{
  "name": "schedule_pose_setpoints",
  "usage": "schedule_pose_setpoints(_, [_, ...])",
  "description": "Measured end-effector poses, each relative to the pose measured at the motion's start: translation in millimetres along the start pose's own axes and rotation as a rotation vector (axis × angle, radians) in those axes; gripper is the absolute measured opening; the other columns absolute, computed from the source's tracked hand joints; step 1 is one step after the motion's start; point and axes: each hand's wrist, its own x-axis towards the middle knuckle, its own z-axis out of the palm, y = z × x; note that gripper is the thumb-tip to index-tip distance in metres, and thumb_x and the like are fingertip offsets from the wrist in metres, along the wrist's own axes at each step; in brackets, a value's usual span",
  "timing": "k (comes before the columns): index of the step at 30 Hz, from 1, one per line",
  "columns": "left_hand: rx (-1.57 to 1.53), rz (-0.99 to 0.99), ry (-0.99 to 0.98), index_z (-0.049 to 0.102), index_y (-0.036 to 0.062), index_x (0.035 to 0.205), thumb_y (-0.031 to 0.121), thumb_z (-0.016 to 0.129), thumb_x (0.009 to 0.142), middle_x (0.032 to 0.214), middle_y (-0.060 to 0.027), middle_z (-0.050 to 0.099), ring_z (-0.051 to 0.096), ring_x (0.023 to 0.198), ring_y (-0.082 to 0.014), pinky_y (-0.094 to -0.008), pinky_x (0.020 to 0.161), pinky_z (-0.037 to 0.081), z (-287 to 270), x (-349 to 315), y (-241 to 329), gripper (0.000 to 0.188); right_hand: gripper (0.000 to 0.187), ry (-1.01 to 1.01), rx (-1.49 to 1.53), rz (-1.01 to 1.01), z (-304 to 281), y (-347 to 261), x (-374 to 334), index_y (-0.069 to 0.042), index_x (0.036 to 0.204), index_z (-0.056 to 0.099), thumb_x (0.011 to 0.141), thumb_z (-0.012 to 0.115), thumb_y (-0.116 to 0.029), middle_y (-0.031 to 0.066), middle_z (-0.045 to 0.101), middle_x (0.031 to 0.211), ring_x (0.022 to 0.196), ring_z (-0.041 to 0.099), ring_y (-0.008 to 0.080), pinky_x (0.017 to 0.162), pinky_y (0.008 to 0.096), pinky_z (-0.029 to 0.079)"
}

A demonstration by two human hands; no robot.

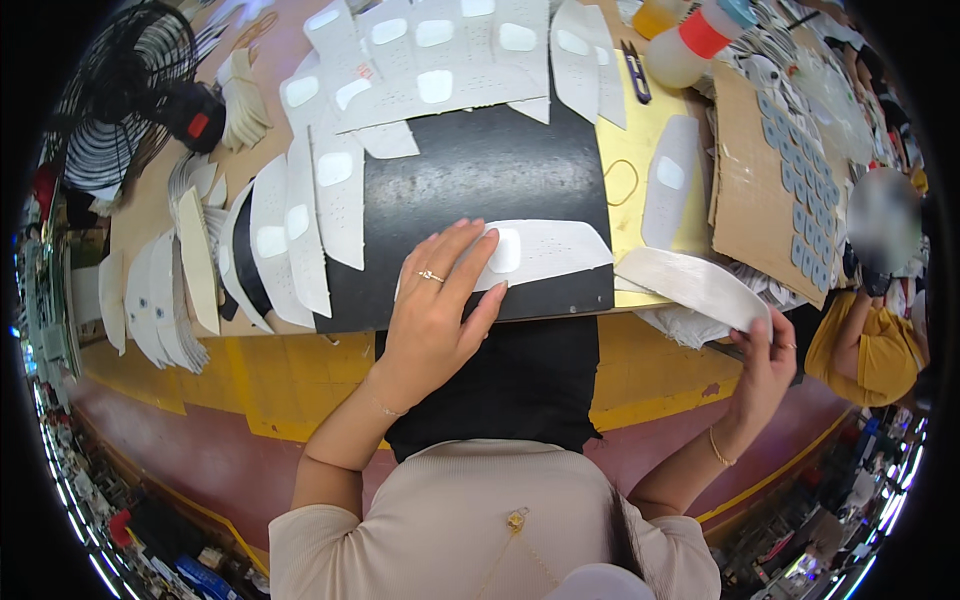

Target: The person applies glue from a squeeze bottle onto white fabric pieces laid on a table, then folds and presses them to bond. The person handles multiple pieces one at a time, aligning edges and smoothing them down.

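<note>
My left hand [437, 300] lies fairly flat on a curved white perforated piece [555, 243] with a bright white rounded patch. Its fingers are stretched out and cover the piece's left end. Both rest on a black mat [480, 165] near the table's front edge. Off to the right, my right hand [765, 350] pinches the outer end of a plain off-white curved piece [695, 280] between thumb and fingers. The other end of that piece reaches over a yellow sheet [625, 225]. One more patched white piece [669, 180] lies on the yellow sheet.
Overlapping patched white pieces [435, 60] fan around the mat's back and left. Thread snips [636, 72], a bottle with a red band [690, 45] and cardboard with grey-blue patches [770, 180] are at right. A black fan [120, 90] stands far left; a person in yellow [865, 345] is at far right.
</note>
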Motion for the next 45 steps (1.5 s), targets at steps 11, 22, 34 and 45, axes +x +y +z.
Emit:
schedule_pose_setpoints(11, [-1.236,-0.510,-0.188,0.033,0.0051,0.150,0.065,0.084,0.057,0.152,-0.0157,0.032,0.048,0.132,-0.0272,-0.0417,0.106,0.042,-30,-19,28,0.122,0.028,-0.479,0.310,-0.229,58,-57,-27,-0.001,0.093,0.056,0.082,0.077,-0.018,0.0075,0.055,0.087,0.075,0.048,0.0105,0.067,0.0211,0.034])
schedule_pose_setpoints(22, [-0.893,-0.996,-0.224,0.068,-0.0058,0.095,0.019,0.062,0.098,0.072,-0.0077,0.068,0.067,0.060,-0.0108,-0.0207,0.055,0.052,-69,-13,-6,0.025,0.016,-0.585,0.111,0.177,150,-35,-25,0.003,0.100,0.065,0.093,0.069,-0.011,0.0056,0.068,0.074,0.065,0.066,0.0100,0.062,0.0213,0.053])
schedule_pose_setpoints(34, [-0.615,-1.080,-0.267,0.069,-0.0012,0.086,0.025,0.067,0.094,0.061,-0.0034,0.064,0.059,0.048,-0.0063,-0.0177,0.046,0.044,-62,-1,-15,0.028,0.016,-0.534,-0.089,0.186,162,-34,-12,0.001,0.096,0.068,0.091,0.072,-0.013,-0.0006,0.063,0.069,0.056,0.055,0.0034,0.051,0.0163,0.040])
schedule_pose_setpoints(45, [-0.570,-1.050,-0.265,0.068,0.0005,0.084,0.027,0.069,0.094,0.059,-0.0020,0.062,0.057,0.046,-0.0056,-0.0169,0.043,0.043,-59,0,-16,0.029,0.014,-0.499,-0.161,0.167,166,-32,-13,0.002,0.093,0.068,0.090,0.073,-0.011,-0.0016,0.060,0.065,0.053,0.053,0.0024,0.049,0.0162,0.039])
